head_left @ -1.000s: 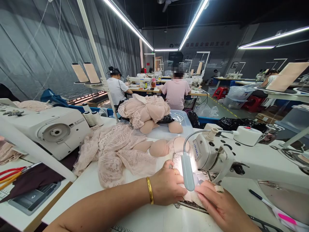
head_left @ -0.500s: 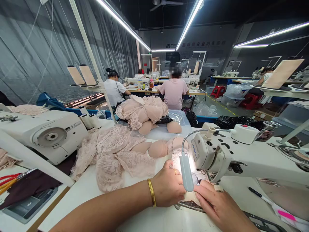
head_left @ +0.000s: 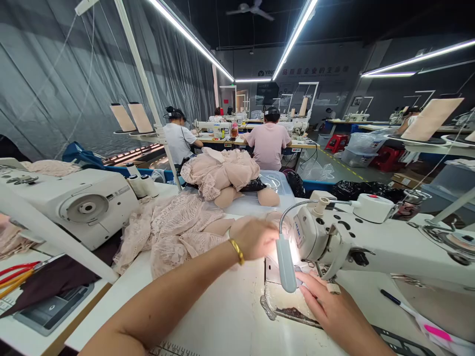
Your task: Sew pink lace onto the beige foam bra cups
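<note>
My left hand (head_left: 256, 237), with a gold bangle at the wrist, is raised over the table and reaches toward the pink lace fabric and padded cups (head_left: 178, 227) behind the needle area; its fingers are blurred. My right hand (head_left: 326, 304) lies flat with fingers stretched out on the metal needle plate (head_left: 285, 306), just under the sewing machine head (head_left: 326, 232). A small gooseneck lamp (head_left: 285, 262) shines down between my two hands.
A second sewing machine (head_left: 81, 202) stands at the left, red-handled scissors (head_left: 15, 274) near its base. A clear bin (head_left: 274, 180) heaped with pink lace pieces sits behind. Thread cones (head_left: 141, 183) stand by a pole. Two people sit sewing at far tables. A pen (head_left: 397, 301) lies at right.
My left hand has lifted off the piece at the needle and moved back and up toward the lace pile. The right hand stays on the needle plate.
</note>
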`<state>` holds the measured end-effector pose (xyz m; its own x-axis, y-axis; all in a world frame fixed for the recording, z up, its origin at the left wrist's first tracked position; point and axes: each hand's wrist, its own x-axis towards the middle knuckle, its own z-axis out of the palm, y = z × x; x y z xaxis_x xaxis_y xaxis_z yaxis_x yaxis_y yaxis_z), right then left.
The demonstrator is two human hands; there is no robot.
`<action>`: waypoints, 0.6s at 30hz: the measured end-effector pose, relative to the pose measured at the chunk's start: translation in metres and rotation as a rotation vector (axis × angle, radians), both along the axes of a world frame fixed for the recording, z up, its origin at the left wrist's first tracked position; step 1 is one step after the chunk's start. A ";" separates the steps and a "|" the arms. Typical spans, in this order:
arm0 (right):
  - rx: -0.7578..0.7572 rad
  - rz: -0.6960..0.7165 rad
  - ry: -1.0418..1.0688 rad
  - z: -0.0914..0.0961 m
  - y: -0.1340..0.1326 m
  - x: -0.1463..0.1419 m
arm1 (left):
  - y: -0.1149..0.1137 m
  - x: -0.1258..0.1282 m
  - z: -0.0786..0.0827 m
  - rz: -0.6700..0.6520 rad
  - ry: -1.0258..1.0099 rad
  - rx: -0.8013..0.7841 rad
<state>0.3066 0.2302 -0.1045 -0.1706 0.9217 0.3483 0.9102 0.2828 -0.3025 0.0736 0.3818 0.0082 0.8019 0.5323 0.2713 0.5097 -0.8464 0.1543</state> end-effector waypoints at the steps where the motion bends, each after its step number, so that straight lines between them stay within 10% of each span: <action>1: -0.010 -0.006 0.021 0.000 0.000 -0.001 | 0.012 0.004 0.008 0.109 -0.036 -0.019; 6: -0.084 -0.016 0.116 0.004 0.000 -0.006 | 0.060 0.038 0.020 0.483 -0.037 -0.154; 11: -0.127 -0.017 0.141 0.015 -0.001 -0.008 | 0.066 0.051 0.015 0.565 -0.057 -0.214; 18: -0.085 -0.041 0.100 0.022 -0.001 -0.010 | 0.043 -0.032 0.052 0.702 -0.237 -0.092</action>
